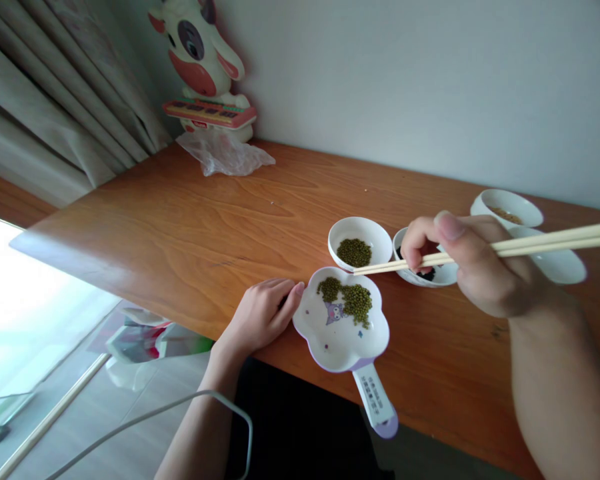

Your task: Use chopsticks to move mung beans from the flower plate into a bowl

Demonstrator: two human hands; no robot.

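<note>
At the near edge of the wooden surface (280,207), flower-shaped handled dish (343,348) holding mung beans (357,304); left hand (263,313) loosely open against rim, right hand (495,270) gripping chopsticks (555,237), tips at far rim.

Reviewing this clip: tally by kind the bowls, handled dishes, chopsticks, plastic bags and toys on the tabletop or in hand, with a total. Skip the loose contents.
White round bowls: 4
Flower-shaped dish with a handle: 1
Chopsticks: 2
Clear plastic bag: 1
Cow toy with a keyboard: 1
Total: 9
</note>
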